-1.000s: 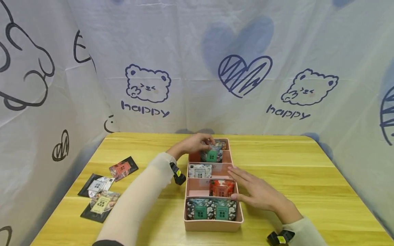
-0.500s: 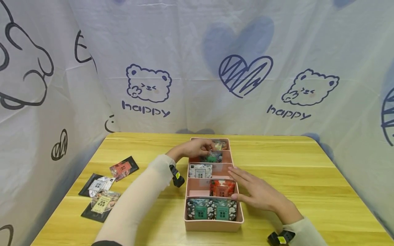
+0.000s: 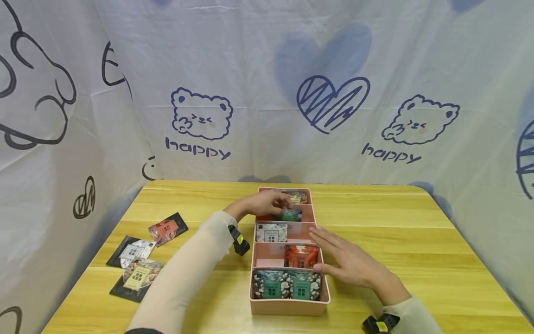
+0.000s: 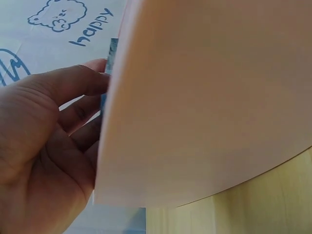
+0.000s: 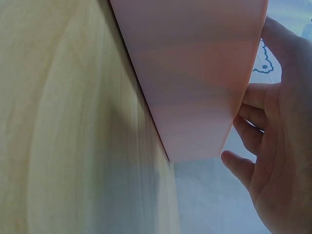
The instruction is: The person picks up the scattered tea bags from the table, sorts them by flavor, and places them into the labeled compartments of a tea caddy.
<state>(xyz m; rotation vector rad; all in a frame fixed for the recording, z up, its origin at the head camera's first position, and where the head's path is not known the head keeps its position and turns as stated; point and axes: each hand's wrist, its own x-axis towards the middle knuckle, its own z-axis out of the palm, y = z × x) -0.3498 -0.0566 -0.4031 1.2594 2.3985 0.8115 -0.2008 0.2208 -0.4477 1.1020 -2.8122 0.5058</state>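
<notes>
A pink box (image 3: 288, 306) with several compartments in a row stands on the table. My left hand (image 3: 267, 202) reaches over its left wall and pinches a green-labelled tea sachet (image 3: 292, 215) standing low in the second compartment from the back. In the left wrist view the box wall hides most of this sachet (image 4: 111, 48); only its edge shows by the fingers. My right hand (image 3: 354, 262) rests along the box's right rim, fingers extended and holding nothing. Nearer compartments hold a white sachet (image 3: 272, 232), a red sachet (image 3: 301, 256) and two green sachets (image 3: 271, 284).
To the left on the table (image 3: 400, 222) lie a red-labelled sachet (image 3: 164, 228), a white-labelled one (image 3: 132, 252) and a yellow-labelled one (image 3: 137, 278), the last two overlapping. Another yellow-labelled sachet (image 3: 299, 197) sits in the rearmost compartment. A printed white curtain (image 3: 267, 153) hangs behind.
The green-labelled sachet has gone down into the second compartment from the back, the left hand lowering with it. My right hand stays at the rim.
</notes>
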